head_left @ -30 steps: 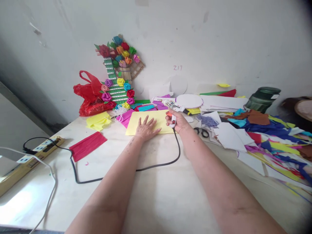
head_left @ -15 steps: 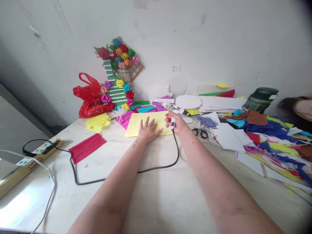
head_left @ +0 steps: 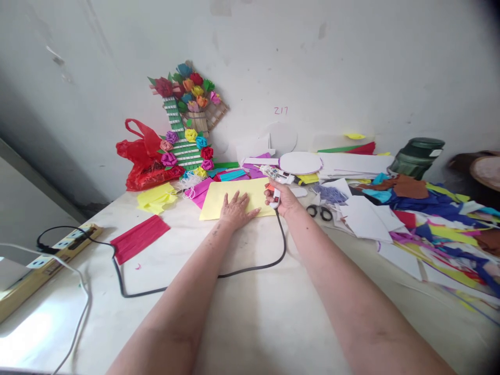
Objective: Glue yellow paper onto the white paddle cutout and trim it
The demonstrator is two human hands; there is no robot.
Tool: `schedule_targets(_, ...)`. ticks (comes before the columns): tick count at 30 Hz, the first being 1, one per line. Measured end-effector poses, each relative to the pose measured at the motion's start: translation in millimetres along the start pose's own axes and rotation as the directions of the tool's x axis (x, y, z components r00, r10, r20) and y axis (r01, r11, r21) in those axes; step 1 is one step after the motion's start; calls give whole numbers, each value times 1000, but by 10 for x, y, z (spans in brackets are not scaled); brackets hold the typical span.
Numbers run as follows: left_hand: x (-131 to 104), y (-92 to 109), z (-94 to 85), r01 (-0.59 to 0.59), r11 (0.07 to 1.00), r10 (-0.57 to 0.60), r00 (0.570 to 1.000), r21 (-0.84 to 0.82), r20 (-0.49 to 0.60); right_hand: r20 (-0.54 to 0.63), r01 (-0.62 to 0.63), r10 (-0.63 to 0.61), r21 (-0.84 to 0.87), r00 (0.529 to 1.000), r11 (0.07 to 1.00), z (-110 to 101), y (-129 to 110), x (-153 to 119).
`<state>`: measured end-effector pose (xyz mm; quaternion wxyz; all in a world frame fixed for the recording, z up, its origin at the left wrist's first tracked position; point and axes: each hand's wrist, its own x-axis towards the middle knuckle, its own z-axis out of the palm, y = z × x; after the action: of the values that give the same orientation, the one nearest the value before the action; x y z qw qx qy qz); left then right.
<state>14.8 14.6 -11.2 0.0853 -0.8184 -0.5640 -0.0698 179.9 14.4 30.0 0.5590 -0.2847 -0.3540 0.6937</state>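
Observation:
My left hand [head_left: 235, 211] lies flat on a pale yellow sheet [head_left: 214, 200], its fingers spread. Wrapped around a white glue gun with an orange trigger [head_left: 276, 197] is my right hand [head_left: 287, 199], over the right part of the same sheet. The gun's front end is mostly hidden by the fingers. From its base a black cord [head_left: 282, 250] loops down and passes under my left forearm. Black-handled scissors [head_left: 319, 212] lie just right of my right hand.
The cord runs to a power strip [head_left: 74, 245] at the left. Red crepe paper [head_left: 140, 238] lies nearby. A flower-decorated craft [head_left: 185, 151] and a red plastic bag [head_left: 144, 164] stand at the back. Colourful scraps [head_left: 437, 224] and a dark green flask [head_left: 417, 159] fill the right.
The view has shifted very slightly. Both hands stay in nearly the same places, the left flat on the sheet and the right around the glue gun.

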Motion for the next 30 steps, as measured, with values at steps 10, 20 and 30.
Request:
schedule_targets(10, -101, 14, -86, 60, 997, -56, 992, -39, 113, -40, 78, -74, 109, 996, 991, -76, 34, 26)
schedule_targets(20, -311, -40, -242, 147, 989, -143, 975, -7, 172, -120, 114, -97, 145, 988, 983, -196, 64, 48)
schedule_targets(30, -370, -113, -201, 148, 984, -143, 988, -102, 55, -110, 81, -69, 106, 992, 991, -160, 122, 1)
